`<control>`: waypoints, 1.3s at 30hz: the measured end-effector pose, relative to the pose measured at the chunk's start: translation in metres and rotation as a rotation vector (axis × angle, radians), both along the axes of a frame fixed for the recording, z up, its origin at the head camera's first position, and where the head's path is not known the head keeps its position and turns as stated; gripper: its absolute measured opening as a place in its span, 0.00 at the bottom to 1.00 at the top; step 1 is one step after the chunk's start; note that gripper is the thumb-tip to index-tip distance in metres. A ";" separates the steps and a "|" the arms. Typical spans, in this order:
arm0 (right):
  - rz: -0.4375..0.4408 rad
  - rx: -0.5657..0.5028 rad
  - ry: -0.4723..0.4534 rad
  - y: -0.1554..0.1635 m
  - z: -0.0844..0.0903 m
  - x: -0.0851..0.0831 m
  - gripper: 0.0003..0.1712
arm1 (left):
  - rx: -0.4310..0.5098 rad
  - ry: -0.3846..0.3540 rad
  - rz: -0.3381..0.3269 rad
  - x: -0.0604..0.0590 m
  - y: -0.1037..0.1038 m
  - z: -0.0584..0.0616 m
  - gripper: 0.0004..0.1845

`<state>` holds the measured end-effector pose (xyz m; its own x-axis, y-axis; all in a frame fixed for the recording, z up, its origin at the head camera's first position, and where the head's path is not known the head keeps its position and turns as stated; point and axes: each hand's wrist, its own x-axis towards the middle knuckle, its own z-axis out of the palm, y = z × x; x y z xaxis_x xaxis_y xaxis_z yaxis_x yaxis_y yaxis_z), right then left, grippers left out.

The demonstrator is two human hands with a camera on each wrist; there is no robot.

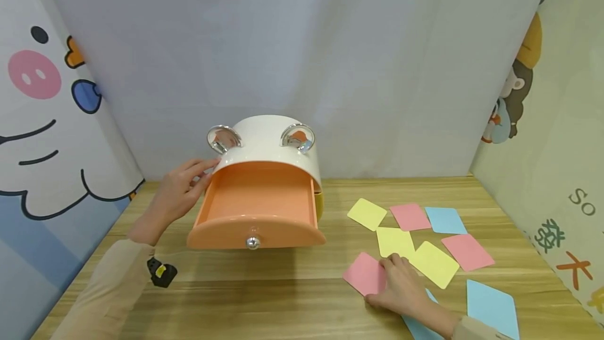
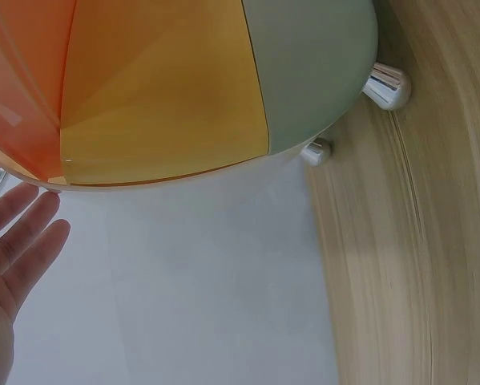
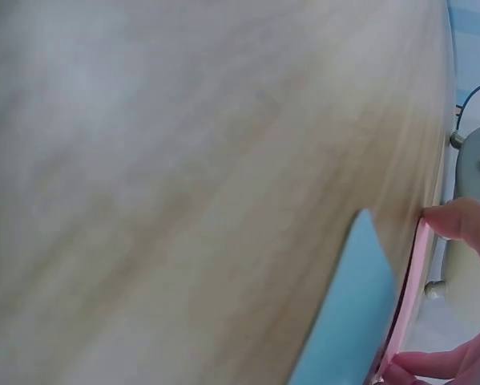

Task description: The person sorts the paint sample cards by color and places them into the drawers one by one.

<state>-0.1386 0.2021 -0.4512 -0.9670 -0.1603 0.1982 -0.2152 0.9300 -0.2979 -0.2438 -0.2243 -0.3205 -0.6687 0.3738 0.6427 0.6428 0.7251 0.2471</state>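
A white rounded storage box [image 1: 266, 138] with two shiny ears stands on the table, its orange drawer [image 1: 257, 232] pulled out and bare inside. My left hand [image 1: 174, 195] rests its fingertips at the box's left rim, fingers fairly straight. In the left wrist view, fingertips [image 2: 41, 216] show at the edge beside the box's yellow lower compartment [image 2: 163, 96]. To the right, my right hand [image 1: 401, 287] holds a pink card [image 1: 362, 274] by its edges, between thumb and fingers. From the right wrist, this pink card [image 3: 412, 281] appears edge-on beside a blue card [image 3: 348, 321].
Several yellow, pink and blue cards lie on the right of the wooden table, among them a yellow card [image 1: 435, 264], a pink card [image 1: 468, 252] and a blue card [image 1: 492, 306]. A grey-white curtain [image 1: 377, 67] hangs behind; printed panels flank both sides.
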 end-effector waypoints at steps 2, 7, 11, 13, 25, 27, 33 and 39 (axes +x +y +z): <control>0.006 -0.006 -0.004 0.001 0.001 0.000 0.39 | 0.000 0.002 0.003 0.000 0.000 0.000 0.17; 0.050 -0.065 0.014 0.004 0.008 -0.003 0.39 | 0.000 0.010 0.003 0.000 0.000 0.000 0.16; 0.106 -0.112 0.071 0.008 0.019 -0.007 0.36 | 0.004 0.001 0.001 0.001 0.000 0.000 0.16; 0.140 -0.135 0.095 0.011 0.025 -0.010 0.35 | 0.004 -0.003 0.001 0.001 -0.001 0.000 0.16; 0.353 -0.217 0.240 0.018 0.096 -0.032 0.31 | 0.001 0.006 0.002 0.000 -0.001 0.000 0.16; 0.386 -0.214 0.250 0.018 0.110 -0.038 0.31 | 0.002 0.008 0.003 0.000 -0.001 0.000 0.16; 0.519 -0.213 0.260 0.009 0.144 -0.053 0.28 | -0.002 0.005 0.005 0.000 0.000 0.000 0.16; 0.590 -0.192 0.231 -0.018 0.166 -0.061 0.29 | -0.006 0.017 -0.001 0.001 0.000 0.000 0.16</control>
<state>-0.1996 0.1843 -0.2852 -0.6566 -0.5915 0.4680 -0.7509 0.5712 -0.3314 -0.2431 -0.2241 -0.3203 -0.6574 0.3783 0.6517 0.6474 0.7261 0.2316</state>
